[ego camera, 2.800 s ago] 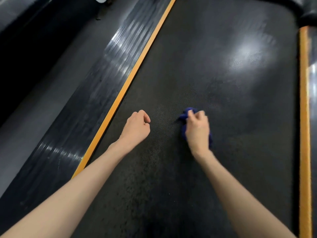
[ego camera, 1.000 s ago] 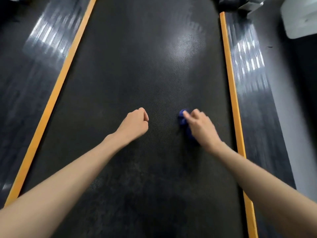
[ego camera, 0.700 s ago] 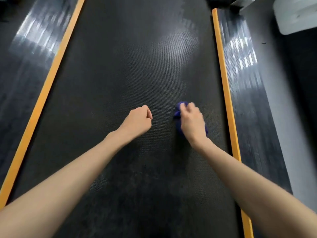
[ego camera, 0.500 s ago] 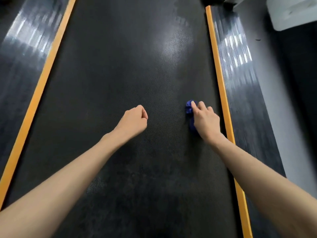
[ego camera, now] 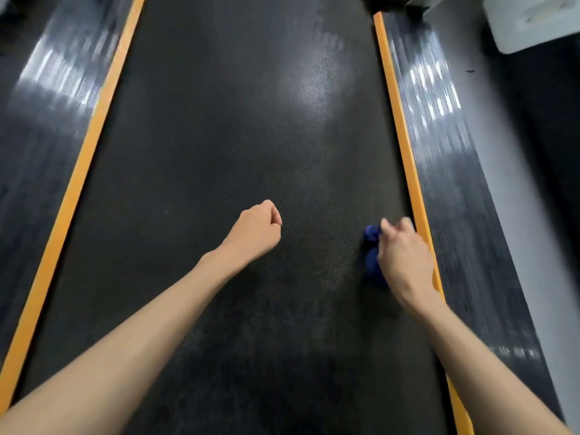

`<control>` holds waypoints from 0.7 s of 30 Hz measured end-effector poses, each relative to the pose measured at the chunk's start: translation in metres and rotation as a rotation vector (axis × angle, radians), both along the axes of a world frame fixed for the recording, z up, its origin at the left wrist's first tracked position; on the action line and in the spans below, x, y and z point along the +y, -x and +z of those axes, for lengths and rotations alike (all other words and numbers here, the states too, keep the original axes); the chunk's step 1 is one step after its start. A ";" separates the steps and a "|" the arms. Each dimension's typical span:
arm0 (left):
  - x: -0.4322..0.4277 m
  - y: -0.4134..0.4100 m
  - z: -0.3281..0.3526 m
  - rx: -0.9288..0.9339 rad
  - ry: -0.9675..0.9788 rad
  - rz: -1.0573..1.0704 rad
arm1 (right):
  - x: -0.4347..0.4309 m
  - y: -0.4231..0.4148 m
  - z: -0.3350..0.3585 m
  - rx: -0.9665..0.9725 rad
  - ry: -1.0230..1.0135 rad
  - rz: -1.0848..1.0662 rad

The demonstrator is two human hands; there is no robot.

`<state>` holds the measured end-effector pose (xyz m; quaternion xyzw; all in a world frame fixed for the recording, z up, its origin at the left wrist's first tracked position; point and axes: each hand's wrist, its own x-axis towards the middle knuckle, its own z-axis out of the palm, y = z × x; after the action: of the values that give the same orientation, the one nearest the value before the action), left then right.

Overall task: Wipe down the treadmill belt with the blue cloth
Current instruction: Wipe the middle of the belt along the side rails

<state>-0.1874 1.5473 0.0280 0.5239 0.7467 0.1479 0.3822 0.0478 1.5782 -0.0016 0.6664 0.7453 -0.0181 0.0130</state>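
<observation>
The black textured treadmill belt (ego camera: 238, 127) runs up the middle of the view between two orange strips. My right hand (ego camera: 405, 262) grips a bunched blue cloth (ego camera: 372, 255) and holds it down on the belt close to the right orange strip (ego camera: 405, 146). Most of the cloth is hidden under the hand. My left hand (ego camera: 255, 232) is curled into a fist with nothing in it, over the middle of the belt.
A ribbed black side rail (ego camera: 452, 171) lies right of the belt and another side rail (ego camera: 37, 127) lies left, past the left orange strip (ego camera: 84, 158). Grey floor (ego camera: 514, 171) and a white object (ego camera: 533, 20) are at the far right.
My right hand has slid the blue cloth rightward across the belt, from near the middle to beside the right orange strip. My left fist has stayed over the belt's middle.
</observation>
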 end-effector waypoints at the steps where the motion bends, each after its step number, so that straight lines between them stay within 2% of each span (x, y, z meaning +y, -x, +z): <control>1: 0.000 -0.002 -0.001 -0.001 -0.003 0.009 | 0.017 0.000 0.003 0.055 -0.077 -0.014; 3: -0.001 -0.005 -0.001 -0.003 0.019 0.005 | 0.054 0.007 0.005 0.139 -0.165 -0.097; 5: -0.001 -0.009 -0.003 -0.015 0.054 -0.023 | 0.072 0.017 -0.005 0.167 -0.125 -0.163; 9: 0.010 -0.008 -0.004 -0.022 0.030 -0.028 | 0.039 0.023 -0.035 0.045 -0.080 -0.082; 12: 0.019 -0.001 -0.004 -0.001 -0.002 -0.009 | 0.024 0.010 -0.053 0.070 -0.185 -0.011; 18: 0.026 0.012 -0.004 0.044 0.010 0.012 | 0.096 0.012 -0.059 0.250 -0.178 0.132; 21: 0.032 0.016 -0.002 0.048 0.005 0.025 | 0.152 0.021 -0.050 0.203 -0.158 0.117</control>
<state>-0.2037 1.5790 0.0257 0.5170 0.7625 0.1380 0.3637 0.0267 1.7306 -0.0513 0.6156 0.7793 -0.0259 -0.1143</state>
